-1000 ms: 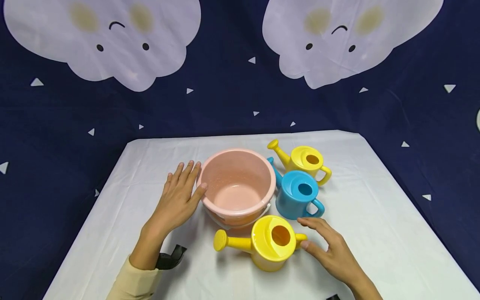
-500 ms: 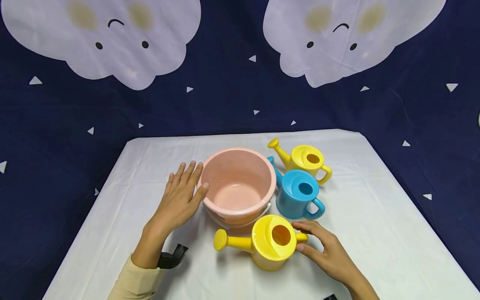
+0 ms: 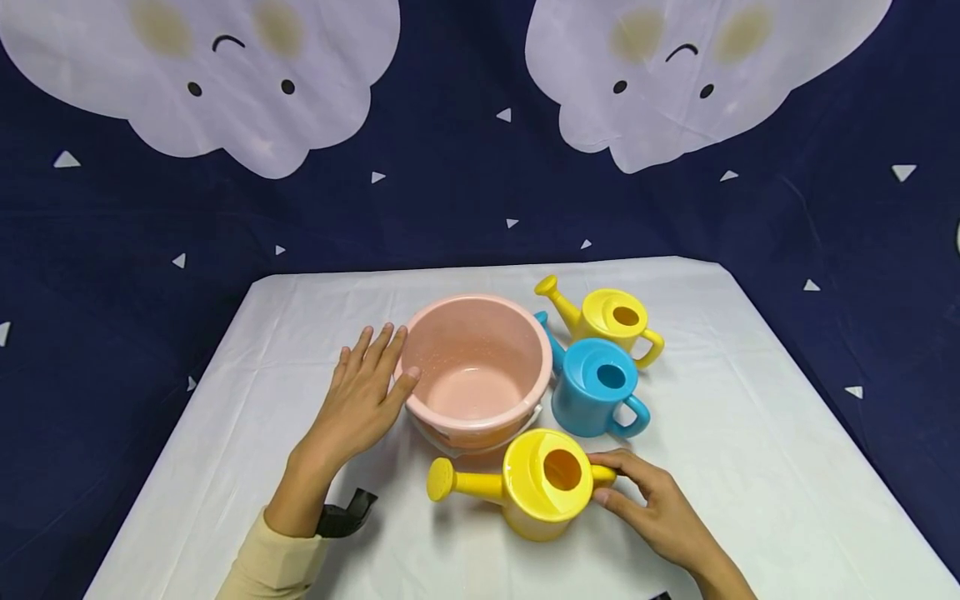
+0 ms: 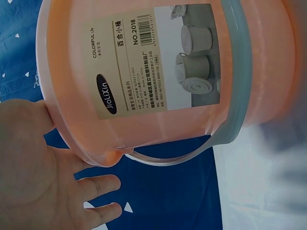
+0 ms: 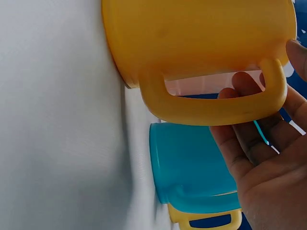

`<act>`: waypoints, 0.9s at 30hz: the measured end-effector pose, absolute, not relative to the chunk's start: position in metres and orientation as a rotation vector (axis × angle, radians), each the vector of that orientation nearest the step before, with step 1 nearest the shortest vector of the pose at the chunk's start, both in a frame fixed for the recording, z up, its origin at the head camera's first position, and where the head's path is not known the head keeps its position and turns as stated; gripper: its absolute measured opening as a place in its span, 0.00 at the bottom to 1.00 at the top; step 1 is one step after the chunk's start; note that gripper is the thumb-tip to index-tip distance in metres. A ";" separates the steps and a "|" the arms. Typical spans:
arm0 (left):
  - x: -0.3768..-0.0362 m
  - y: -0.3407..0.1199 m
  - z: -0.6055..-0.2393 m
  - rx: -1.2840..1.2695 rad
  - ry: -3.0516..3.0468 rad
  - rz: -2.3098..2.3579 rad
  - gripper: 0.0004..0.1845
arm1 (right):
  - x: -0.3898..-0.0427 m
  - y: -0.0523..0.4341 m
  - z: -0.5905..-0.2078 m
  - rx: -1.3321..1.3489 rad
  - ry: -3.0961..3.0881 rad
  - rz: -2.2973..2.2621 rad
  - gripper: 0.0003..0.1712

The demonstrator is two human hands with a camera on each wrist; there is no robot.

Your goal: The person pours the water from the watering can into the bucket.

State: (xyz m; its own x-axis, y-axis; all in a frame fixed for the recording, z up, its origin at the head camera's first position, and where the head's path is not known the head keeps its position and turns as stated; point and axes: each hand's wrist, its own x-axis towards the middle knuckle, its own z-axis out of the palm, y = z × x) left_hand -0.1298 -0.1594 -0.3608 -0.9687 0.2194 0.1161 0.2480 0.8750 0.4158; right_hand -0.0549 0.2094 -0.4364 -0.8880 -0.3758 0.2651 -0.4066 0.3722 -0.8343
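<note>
A pink bucket [image 3: 475, 400] stands upright on the white-covered table. My left hand [image 3: 360, 408], fingers straight and spread, rests against its left rim, with the thumb over the edge; in the left wrist view this hand [image 4: 43, 167] is beside the labelled bucket wall [image 4: 158, 67]. In front of the bucket stands a yellow watering can [image 3: 542, 500], spout to the left. My right hand [image 3: 660, 504] grips its handle [image 5: 216, 110], fingers behind the bar and fingertips showing through the loop. The thumb lies by the can's body.
Right of the bucket stands a blue watering can [image 3: 592, 396], its spout beside the rim. Behind it is a second yellow watering can [image 3: 611, 312]. The white table [image 3: 750, 467] ends at a dark blue cloud-patterned cloth [image 3: 450, 217].
My right hand has moved left onto the front yellow watering can's handle, its fingers coming in around it. The left hand stays at the bucket, and the bucket and cans have not visibly moved.
</note>
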 end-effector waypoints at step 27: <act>-0.129 -0.159 -0.362 -0.377 -2.989 -0.695 0.35 | -0.059 0.208 -0.458 0.565 -2.480 2.012 0.15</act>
State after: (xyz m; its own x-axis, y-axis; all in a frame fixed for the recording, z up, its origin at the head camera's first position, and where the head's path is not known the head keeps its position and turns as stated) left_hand -0.1294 -0.1592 -0.3618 -0.9690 0.2245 0.1029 0.2469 0.8693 0.4282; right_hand -0.0585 0.2079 -0.4580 -0.9343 -0.3286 0.1383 -0.2030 0.1716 -0.9640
